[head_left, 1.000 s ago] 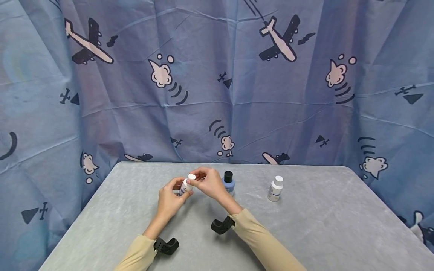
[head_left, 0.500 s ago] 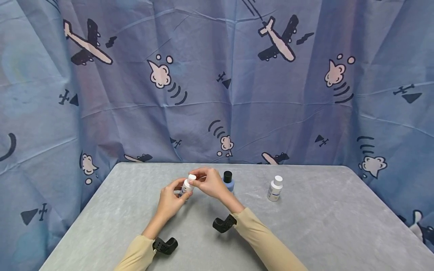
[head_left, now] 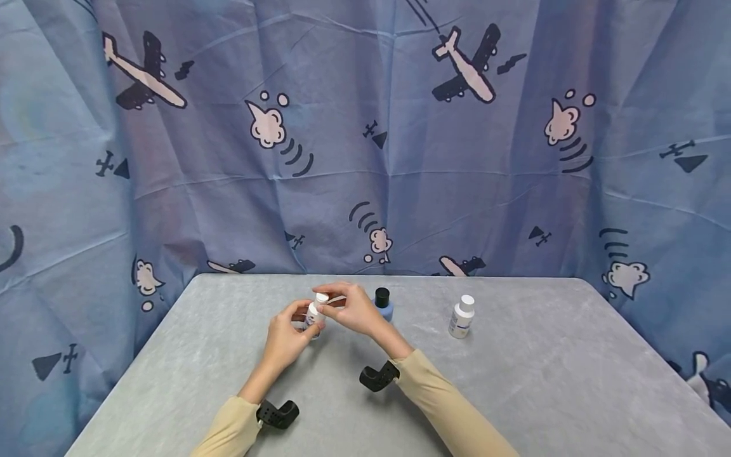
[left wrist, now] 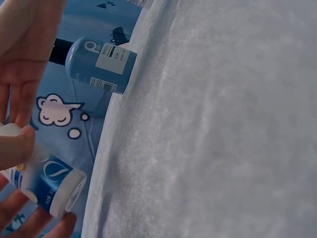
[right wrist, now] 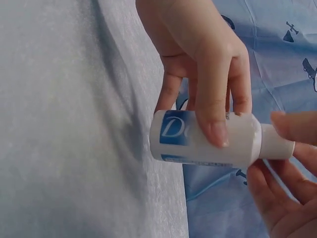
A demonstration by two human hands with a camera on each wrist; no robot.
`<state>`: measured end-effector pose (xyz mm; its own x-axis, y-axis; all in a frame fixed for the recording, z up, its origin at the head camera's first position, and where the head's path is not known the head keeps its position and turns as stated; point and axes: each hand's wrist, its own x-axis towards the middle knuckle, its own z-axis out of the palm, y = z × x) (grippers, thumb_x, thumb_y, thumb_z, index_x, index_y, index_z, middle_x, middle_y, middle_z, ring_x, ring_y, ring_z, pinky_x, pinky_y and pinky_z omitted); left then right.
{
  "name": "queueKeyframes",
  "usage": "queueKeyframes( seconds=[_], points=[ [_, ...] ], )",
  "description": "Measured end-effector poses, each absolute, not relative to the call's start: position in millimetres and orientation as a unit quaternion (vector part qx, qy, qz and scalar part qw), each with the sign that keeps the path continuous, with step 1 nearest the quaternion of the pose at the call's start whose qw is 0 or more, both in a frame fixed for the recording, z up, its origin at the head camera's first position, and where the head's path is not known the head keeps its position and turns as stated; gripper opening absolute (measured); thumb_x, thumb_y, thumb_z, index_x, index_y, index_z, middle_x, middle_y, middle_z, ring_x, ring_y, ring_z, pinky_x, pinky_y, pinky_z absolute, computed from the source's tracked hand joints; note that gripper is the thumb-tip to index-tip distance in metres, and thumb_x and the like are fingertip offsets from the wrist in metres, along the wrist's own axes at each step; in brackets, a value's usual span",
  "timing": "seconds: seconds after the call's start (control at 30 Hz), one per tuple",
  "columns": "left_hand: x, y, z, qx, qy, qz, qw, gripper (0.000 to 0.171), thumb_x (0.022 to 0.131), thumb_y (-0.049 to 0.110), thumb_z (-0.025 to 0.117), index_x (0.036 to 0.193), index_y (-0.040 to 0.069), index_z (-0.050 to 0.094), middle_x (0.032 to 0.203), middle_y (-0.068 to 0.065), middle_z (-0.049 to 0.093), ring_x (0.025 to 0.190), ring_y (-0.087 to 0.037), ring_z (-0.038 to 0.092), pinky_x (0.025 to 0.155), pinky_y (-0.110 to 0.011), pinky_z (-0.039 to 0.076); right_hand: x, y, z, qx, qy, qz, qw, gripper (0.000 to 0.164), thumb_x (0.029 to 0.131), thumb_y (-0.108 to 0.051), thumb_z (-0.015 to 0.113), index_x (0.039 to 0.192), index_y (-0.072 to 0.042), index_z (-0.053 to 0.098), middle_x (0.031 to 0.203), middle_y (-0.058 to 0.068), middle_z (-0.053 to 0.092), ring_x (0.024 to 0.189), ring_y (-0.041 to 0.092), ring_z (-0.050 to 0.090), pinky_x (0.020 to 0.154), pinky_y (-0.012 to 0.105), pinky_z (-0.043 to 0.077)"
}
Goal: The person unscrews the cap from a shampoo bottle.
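Note:
My left hand (head_left: 287, 335) grips the body of a small white bottle (right wrist: 242, 140) with a blue label, its thumb across the front and fingers behind. On the bottle's white cap (right wrist: 277, 143) are the thumb and fingertips of my right hand (head_left: 355, 310), pinching it from both sides. In the head view the bottle leans slightly, cap up and toward the right. The left wrist view shows the bottle's base (left wrist: 69, 194) raised off the table. Just behind my right hand stands a blue bottle (left wrist: 101, 64) with a black cap, partly hidden by that hand in the head view.
A second white bottle (head_left: 461, 317) with a white cap stands upright to the right on the grey cloth-covered table (head_left: 542, 368). Behind the table's far edge hangs a blue curtain (head_left: 320, 139) with airplane prints. Each wrist wears a black camera mount (head_left: 278, 414).
The fingers of my right hand have shifted around the cap, with the index finger now stretched further left over it. Both hands stay nearly in place, and the view has drifted slightly.

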<state>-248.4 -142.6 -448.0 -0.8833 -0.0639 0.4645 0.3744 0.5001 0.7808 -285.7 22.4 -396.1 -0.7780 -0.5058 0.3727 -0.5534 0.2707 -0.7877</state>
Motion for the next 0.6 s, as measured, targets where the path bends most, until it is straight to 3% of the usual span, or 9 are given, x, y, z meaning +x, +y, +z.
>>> queueKeyframes(
  seconds=[0.2, 0.4, 0.6],
  points=[
    [-249.1, -141.4, -443.9, -0.068, -0.843, -0.465, 0.261, 0.044, 0.068, 0.016, 0.086, 0.107, 0.009, 0.067, 0.089, -0.009, 0.073, 0.081, -0.021, 0.068, 0.065, -0.029, 0.055, -287.2, 16.4, -394.2, 0.254, -0.829, 0.496, 0.042, 0.033, 0.083, -0.022, 0.075, 0.114, -0.011, 0.068, 0.104, 0.007, 0.071, 0.089, 0.019, 0.069, 0.072, 0.022, 0.055],
    [-249.4, -139.6, -442.6, -0.05, -0.849, -0.448, 0.275, 0.045, 0.066, 0.021, 0.088, 0.105, 0.009, 0.067, 0.091, -0.009, 0.073, 0.081, -0.021, 0.068, 0.067, -0.03, 0.05, -287.0, 12.8, -391.2, 0.221, -0.836, 0.498, 0.065, 0.027, 0.078, -0.025, 0.079, 0.1, -0.01, 0.071, 0.09, 0.006, 0.07, 0.079, 0.015, 0.067, 0.066, 0.021, 0.053],
    [-249.2, -138.0, -440.9, -0.048, -0.844, -0.451, 0.286, 0.045, 0.064, 0.02, 0.09, 0.101, 0.008, 0.067, 0.09, -0.01, 0.073, 0.08, -0.023, 0.068, 0.069, -0.036, 0.051, -287.5, 11.8, -391.0, 0.23, -0.832, 0.499, 0.081, 0.025, 0.078, -0.018, 0.079, 0.098, -0.004, 0.072, 0.085, 0.008, 0.072, 0.074, 0.013, 0.066, 0.065, 0.02, 0.053]
  ],
)
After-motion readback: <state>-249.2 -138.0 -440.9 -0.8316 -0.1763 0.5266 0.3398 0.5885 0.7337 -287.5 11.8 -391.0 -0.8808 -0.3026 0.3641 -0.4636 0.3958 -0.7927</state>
